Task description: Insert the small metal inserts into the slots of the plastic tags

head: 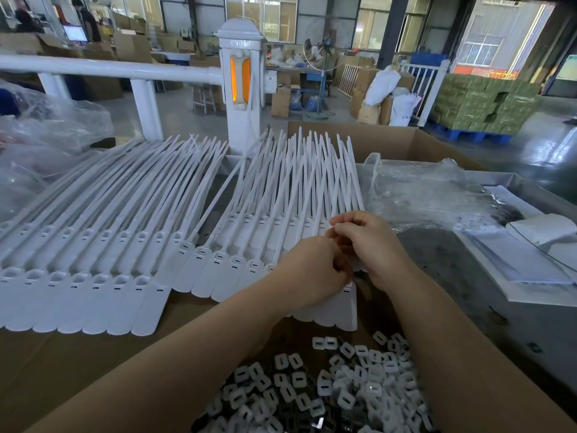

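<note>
Dozens of white plastic tags (150, 264) lie fanned in overlapping rows across the cardboard-covered tabletop (62, 364), broad flat ends toward the person and long thin tails pointing away toward a white railing post (240, 89) with an orange reflector. No brand, label or writing on any of them can be read from here; each head shows only a small slot. Near the front edge sits a loose heap of small inserts (343, 389), pale squarish pieces with a dark slot in the middle, piled on the cardboard between the person's forearms. Both hands meet over the right end of the nearest row of tags. The left hand (309, 270) has its fingers curled in toward the right one, on or just above a tag head, though what it grips is hidden. The right hand (371, 245) is curled too, fingertips (335, 228) pinched together at the top; I cannot tell whether an insert is between them. To the right, a crumpled clear plastic bag (421, 195) lies on the grey surface, its contents too blurred to name. Behind it stands an open cardboard box (390, 142); its inside is out of sight. More clear plastic (46, 126) bunches up at the far left.
</note>
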Tool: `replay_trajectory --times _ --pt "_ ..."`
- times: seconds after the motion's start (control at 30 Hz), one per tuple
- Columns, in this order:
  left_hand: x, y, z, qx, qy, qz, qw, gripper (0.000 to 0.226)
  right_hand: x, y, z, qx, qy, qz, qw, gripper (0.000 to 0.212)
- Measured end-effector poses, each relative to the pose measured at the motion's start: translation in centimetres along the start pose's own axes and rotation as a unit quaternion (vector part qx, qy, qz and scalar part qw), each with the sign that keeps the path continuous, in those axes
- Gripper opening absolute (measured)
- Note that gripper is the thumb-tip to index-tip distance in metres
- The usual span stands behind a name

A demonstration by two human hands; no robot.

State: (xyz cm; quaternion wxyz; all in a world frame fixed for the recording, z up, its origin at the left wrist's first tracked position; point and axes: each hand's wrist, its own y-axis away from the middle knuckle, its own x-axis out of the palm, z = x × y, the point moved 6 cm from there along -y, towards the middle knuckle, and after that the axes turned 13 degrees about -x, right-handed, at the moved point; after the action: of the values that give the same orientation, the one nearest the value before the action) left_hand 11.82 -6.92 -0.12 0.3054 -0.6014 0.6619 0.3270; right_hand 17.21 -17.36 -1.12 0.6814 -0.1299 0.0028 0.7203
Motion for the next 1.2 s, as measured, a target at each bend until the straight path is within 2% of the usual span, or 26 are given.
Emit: replay_trajectory --times 0.2,0.33,0.43,0.53,0.77,0.9,1.07,1.2 --pt "-0.2 0.3 -0.4 0.011 -0.026 -0.016 0.999 0.018 0.0 0.0 0.1 -0.001 0.003 0.002 1.0 0.015" --pt "-0.5 1.5 -1.1 0.093 -0.099 -0.031 0.99 0.021 -0.1 0.0 0.3 -0.004 -0.002 0.006 1.0 0.015" --pt "-0.3 2.6 -1.4 0.171 -0.176 -0.034 0.969 0.027 0.0 0.1 0.4 -0.005 0.0 0.007 1.0 0.015" --pt "-0.4 3.3 -1.2 0.204 -0.224 -0.058 0.951 0.034 0.1 0.2 0.5 -0.004 0.019 0.009 1.0 0.015" --pt "-0.5 3.6 -1.1 0.184 -0.221 -0.068 0.955 0.034 0.2 0.3 1.2 -0.018 0.067 0.03 0.997 0.013" --pt "-0.4 3.1 0.1 0.132 -0.217 -0.009 0.967 0.038 -0.5 0.1 2.6 -0.037 0.101 0.056 0.993 0.011" --pt "-0.3 3.1 0.7 0.079 -0.177 0.059 0.979 0.041 -3.6 0.0 5.1 -0.082 0.109 0.042 0.99 0.012" --pt "-0.8 3.3 0.1 0.059 -0.189 0.08 0.977 0.042 -5.3 0.2 6.0 -0.097 0.142 0.037 0.984 0.014"
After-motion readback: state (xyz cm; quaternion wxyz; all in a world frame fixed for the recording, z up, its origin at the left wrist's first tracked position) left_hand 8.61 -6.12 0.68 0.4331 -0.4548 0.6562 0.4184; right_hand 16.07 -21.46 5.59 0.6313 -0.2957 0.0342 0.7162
